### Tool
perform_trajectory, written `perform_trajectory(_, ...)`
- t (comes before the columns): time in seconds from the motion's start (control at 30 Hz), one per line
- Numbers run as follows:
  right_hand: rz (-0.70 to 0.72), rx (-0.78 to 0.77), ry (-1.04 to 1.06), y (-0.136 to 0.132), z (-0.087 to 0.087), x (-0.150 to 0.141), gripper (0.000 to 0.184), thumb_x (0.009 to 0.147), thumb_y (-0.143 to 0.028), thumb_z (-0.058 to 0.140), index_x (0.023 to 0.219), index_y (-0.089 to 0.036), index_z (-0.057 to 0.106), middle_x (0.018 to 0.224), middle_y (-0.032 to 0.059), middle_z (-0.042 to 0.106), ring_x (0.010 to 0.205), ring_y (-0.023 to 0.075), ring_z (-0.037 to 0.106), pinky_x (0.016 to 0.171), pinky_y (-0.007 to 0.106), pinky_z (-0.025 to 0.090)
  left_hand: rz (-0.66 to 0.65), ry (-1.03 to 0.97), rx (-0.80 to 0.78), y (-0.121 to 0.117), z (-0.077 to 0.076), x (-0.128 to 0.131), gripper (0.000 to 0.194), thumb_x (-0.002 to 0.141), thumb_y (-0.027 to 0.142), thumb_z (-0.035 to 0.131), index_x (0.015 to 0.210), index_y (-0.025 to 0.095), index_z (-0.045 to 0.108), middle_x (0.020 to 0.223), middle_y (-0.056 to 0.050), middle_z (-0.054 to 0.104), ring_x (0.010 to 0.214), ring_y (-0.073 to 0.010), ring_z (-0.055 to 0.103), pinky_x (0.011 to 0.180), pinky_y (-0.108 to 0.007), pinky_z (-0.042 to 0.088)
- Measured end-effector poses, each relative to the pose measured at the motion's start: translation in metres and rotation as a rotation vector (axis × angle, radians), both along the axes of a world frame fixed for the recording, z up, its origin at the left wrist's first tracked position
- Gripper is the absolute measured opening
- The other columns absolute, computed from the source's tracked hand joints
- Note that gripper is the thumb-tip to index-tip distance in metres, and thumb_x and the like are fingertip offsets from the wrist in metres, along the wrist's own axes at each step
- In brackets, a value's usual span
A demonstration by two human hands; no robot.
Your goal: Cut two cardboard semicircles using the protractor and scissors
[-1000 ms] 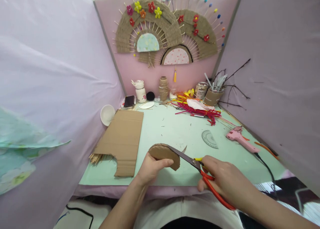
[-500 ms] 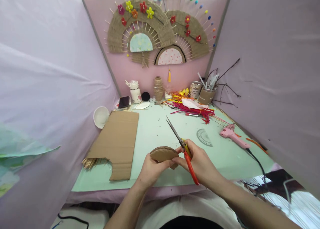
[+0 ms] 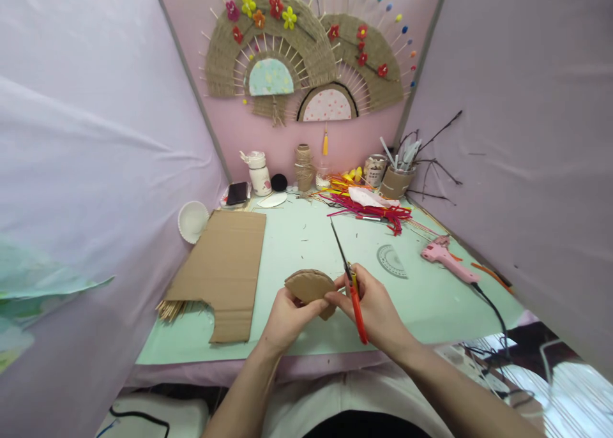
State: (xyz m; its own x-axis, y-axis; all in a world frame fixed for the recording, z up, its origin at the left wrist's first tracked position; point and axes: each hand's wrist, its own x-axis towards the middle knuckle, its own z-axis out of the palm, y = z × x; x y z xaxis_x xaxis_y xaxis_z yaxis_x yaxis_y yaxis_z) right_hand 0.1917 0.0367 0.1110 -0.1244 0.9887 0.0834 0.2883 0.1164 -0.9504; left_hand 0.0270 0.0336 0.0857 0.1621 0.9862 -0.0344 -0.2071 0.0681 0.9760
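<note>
Near the table's front edge, my left hand (image 3: 287, 317) grips a small rounded piece of cardboard (image 3: 309, 285) by its left and lower side. Its curved edge faces away from me and seems to be two layers thick. My right hand (image 3: 373, 304) pinches the right side of that same piece between thumb and fingertips. Scissors (image 3: 357, 310) with red and yellow handles are held in my right hand too, their blades closed together and pointing away from me.
A large cut cardboard sheet (image 3: 234, 265) lies at left over a bundle of thin sticks (image 3: 172, 310). To the right are a clear protractor (image 3: 393, 261) and a pink glue gun (image 3: 450, 259) with its cord. Red pipe cleaners (image 3: 395, 214), a twine spool (image 3: 303, 168) and a bottle (image 3: 258, 173) stand farther back.
My right hand has moved left from the cardboard's edge, closing the scissors and taking hold of the piece beside my left hand. The scissor blades have swung to point away from me.
</note>
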Motion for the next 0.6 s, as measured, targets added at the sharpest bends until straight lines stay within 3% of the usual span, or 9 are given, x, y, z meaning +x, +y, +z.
perform_trajectory(0.1, -0.027, 0.017, -0.022, -0.002, 0.001, -0.005, 0.028, 0.075, -0.041, 0.069, 0.08, -0.022, 0.049, 0.069, -0.0025, 0.06, 0.058, 0.0138, 0.053, 0.053, 0.026, 0.043, 0.017, -0.165, -0.024, 0.0, -0.002, 0.0, 0.035, 0.068, 0.025, 0.08, 0.101, 0.016, 0.071, 0.101, -0.009, 0.073, 0.094, -0.022, 0.066, 0.084, -0.031, 0.05)
perform_trajectory(0.2, -0.05, 0.059, -0.078, -0.003, 0.0, -0.007, 0.028, 0.076, -0.043, 0.067, 0.078, -0.022, 0.049, 0.065, -0.0035, 0.058, 0.052, 0.0122, 0.046, 0.049, 0.025, 0.038, 0.134, -0.301, -0.077, -0.001, -0.004, 0.003, 0.035, 0.065, 0.027, 0.081, 0.097, 0.016, 0.071, 0.095, -0.008, 0.074, 0.089, -0.0207, 0.067, 0.083, -0.031, 0.051)
perform_trajectory(0.33, -0.053, 0.065, -0.095, -0.005, -0.001, -0.01, 0.026, 0.076, -0.042, 0.065, 0.078, -0.022, 0.048, 0.062, -0.0044, 0.056, 0.05, 0.0113, 0.043, 0.048, 0.024, 0.037, 0.225, -0.317, -0.131, -0.003, -0.002, 0.009, 0.031, 0.061, 0.028, 0.084, 0.085, 0.013, 0.072, 0.086, -0.008, 0.075, 0.081, -0.021, 0.069, 0.077, -0.032, 0.053)
perform_trajectory(0.6, 0.084, 0.017, -0.241, -0.006, 0.006, 0.004, 0.023, 0.075, -0.034, 0.065, 0.087, -0.023, 0.049, 0.078, -0.002, 0.064, 0.06, 0.0139, 0.056, 0.056, 0.025, 0.043, 0.325, -0.398, -0.12, -0.002, -0.009, 0.0, 0.028, 0.058, 0.025, 0.086, 0.081, 0.015, 0.073, 0.081, -0.004, 0.075, 0.076, -0.0171, 0.069, 0.073, -0.027, 0.053)
